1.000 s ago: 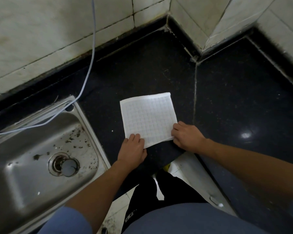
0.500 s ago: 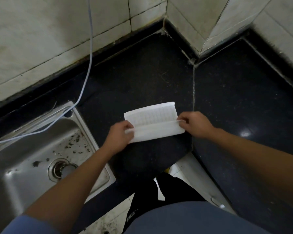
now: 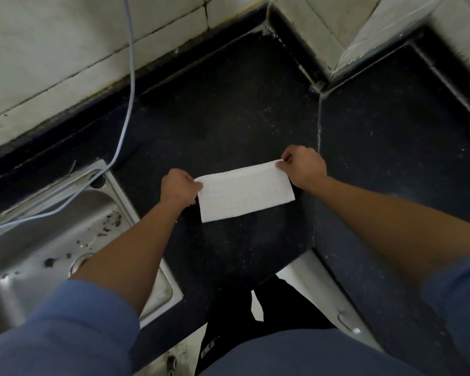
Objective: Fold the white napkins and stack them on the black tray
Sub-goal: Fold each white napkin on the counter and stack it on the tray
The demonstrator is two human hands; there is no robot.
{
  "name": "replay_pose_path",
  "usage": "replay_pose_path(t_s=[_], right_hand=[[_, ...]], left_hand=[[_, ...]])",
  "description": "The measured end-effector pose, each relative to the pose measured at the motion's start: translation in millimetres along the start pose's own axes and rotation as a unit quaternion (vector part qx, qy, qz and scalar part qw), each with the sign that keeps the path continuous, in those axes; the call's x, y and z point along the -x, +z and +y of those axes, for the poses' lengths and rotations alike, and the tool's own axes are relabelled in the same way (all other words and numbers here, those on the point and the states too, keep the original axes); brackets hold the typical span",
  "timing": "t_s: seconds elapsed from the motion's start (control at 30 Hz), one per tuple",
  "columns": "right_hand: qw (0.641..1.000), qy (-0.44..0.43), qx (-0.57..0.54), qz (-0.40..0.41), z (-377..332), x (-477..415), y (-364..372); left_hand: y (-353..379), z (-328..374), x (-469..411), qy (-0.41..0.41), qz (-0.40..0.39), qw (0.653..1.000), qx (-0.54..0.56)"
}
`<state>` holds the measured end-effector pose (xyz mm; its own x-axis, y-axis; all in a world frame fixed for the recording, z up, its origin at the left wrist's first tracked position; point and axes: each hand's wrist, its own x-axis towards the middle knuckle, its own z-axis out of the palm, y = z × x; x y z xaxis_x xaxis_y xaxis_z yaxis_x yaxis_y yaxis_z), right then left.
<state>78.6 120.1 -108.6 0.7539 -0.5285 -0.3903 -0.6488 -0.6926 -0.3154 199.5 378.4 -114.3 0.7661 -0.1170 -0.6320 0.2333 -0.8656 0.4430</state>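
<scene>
At the bottom of the frame are two blue sleeves, the left sleeve (image 3: 65, 329) and the right sleeve (image 3: 456, 294), with dark trousers (image 3: 228, 321) between them and a pale cupboard front (image 3: 323, 289) under the counter edge. Bare forearms reach up the frame from both sleeves.

On the left a steel sink (image 3: 17, 280) is set into the black counter (image 3: 228, 118). Dark specks (image 3: 106, 229) lie on its floor, and the left forearm hides part of its drain (image 3: 79, 263).

At the centre of the frame is the white napkin (image 3: 244, 195), folded in half into a long rectangle over the counter, tilted so that its right end sits higher in the frame. The left hand (image 3: 179, 187) grips its upper left corner, fingers (image 3: 197, 184) curled and pinching the doubled edge. The right hand (image 3: 303, 166) grips the upper right corner the same way, its fingers (image 3: 282, 164) closed on the cloth. Whether the napkin's lower edge rests on the counter or hangs just above it, I cannot tell.

Just right of the right hand a pale seam (image 3: 319, 126) runs up the counter to the foot of a tiled corner (image 3: 350, 28) at the upper right. A pale blue cable (image 3: 130, 77) drops from the top edge down the tiled wall (image 3: 52, 50) in the upper left and trails into the sink.
</scene>
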Motion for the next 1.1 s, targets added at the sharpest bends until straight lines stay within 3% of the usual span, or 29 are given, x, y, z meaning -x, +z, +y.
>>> replay_pose_path(t_s=[0.1, 0.2, 0.3, 0.43, 0.63, 0.73, 0.83, 1.0, 1.1], right_hand=[[0.998, -0.02, 0.04, 0.034, 4.7, 4.1, -1.3], [0.99, -0.122, 0.032, 0.061, 0.2, 21.4, -1.0], [0.972, -0.23, 0.036, -0.008, -12.9, 49.9, 12.9], [0.951, -0.291, 0.087, -0.06, 3.3, 74.1, 32.6], [0.95, -0.288, 0.117, 0.019, 63.3, 76.5, 15.2], [0.964, -0.239, 0.113, 0.022, 59.9, 76.4, 6.2], [0.989, -0.135, 0.038, 0.037, 31.0, 68.3, 3.9], [0.998, 0.021, 0.042, -0.036, -14.8, 52.0, 11.7], [0.989, 0.11, -0.07, -0.067, -20.6, 48.9, 11.7]], left_hand=[[-3.0, 0.3, 6.0, 0.026, 0.039, 0.997, -0.069], [1.5, 2.6, 26.8, 0.167, 0.103, 0.967, -0.162], [19.9, 3.6, 52.5, 0.298, 0.064, 0.93, -0.205], [40.5, -27.1, 76.3, 0.311, 0.012, 0.913, -0.264], [43.2, -66.6, 84.4, 0.323, 0.051, 0.916, -0.232], [38.8, -63.9, 85.5, 0.356, 0.076, 0.897, -0.249], [28.6, -51.9, 77.8, 0.386, 0.099, 0.874, -0.278], [15.6, -40.7, 64.6, 0.311, 0.014, 0.87, -0.383], [16.4, -42.6, 66.6, 0.296, 0.009, 0.872, -0.389]])
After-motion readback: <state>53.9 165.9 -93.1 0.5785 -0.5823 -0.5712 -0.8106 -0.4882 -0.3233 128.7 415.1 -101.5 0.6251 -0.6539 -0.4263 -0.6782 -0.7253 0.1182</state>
